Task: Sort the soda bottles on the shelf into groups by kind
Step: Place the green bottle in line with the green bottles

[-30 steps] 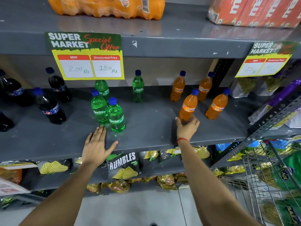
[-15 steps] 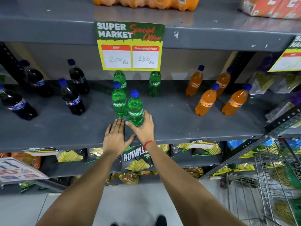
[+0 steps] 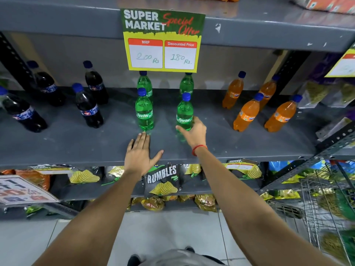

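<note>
The right hand (image 3: pixel 193 132) wraps a green Sprite bottle (image 3: pixel 184 114) standing mid-shelf, right of another Sprite bottle (image 3: pixel 144 112). The left hand (image 3: pixel 139 153) lies flat and open on the grey shelf (image 3: pixel 76 143). Cola bottles (image 3: pixel 88 110) stand left, orange bottles (image 3: pixel 247 114) right.

Across the grey shelf (image 3: pixel 76 143), four cola bottles (image 3: pixel 88 106) at the left of the frame are showing near-black liquid under blue caps, with blue and red labels. In the middle, four Sprite bottles (image 3: pixel 144 112) are glowing bright green, each wearing a blue cap and white lettering. At the right, four orange soda bottles (image 3: pixel 247 114) are carrying blue caps and orange labels. At the upper middle, the offer sign (image 3: pixel 162 40) is showing a dark green top with white and red lettering over yellow, with red-headed white boxes. A red thread (image 3: pixel 198 148) is circling the right wrist. Below, a black chip bag (image 3: pixel 162 180) is displaying white lettering and yellow ridged chips.
</note>
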A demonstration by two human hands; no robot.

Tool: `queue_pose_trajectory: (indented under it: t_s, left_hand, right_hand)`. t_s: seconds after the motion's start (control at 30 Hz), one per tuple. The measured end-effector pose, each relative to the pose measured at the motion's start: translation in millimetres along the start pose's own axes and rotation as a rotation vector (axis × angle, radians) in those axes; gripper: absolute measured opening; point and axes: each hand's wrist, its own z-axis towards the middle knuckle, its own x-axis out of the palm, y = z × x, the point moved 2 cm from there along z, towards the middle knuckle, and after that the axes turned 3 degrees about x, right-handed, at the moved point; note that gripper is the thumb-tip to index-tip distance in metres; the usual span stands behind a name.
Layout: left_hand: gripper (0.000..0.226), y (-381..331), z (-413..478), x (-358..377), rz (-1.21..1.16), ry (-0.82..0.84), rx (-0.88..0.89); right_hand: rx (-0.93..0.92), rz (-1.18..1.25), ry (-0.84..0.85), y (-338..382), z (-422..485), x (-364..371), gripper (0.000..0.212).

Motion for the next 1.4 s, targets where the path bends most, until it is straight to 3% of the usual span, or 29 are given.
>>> queue_pose_trajectory:
  t_s: [0.33,0.6,0.8,1.17,1.4]
  left_hand:
    - [0.092,-0.4,-1.3,1.9,0.015,-0.003,0.001]
    - [0.097,0.6,-2.8,3.6,0.003,0.0,-0.005]
    - [0.101,-0.1,-2.8,2.3,-0.02,0.01,-0.011]
    - [0.104,0.0,1.0,2.6,-0.007,0.015,-0.019]
    - [0.105,-0.8,-0.4,-0.5,-0.007,0.015,-0.019]
  right_hand:
    - [0.037,0.009,-0.022,-17.4,16.0,-16.7,0.041]
    - [0.085,0.117,-0.021,-24.9,4.9,-11.1,0.055]
    - [0.102,0.13,-0.081,-25.7,2.6,-3.4,0.041]
    - [0.072,0.131,-0.027,-18.3,4.2,5.5,0.042]
    - [0.067,0.118,-0.045,-16.2,-0.9,5.7,0.059]
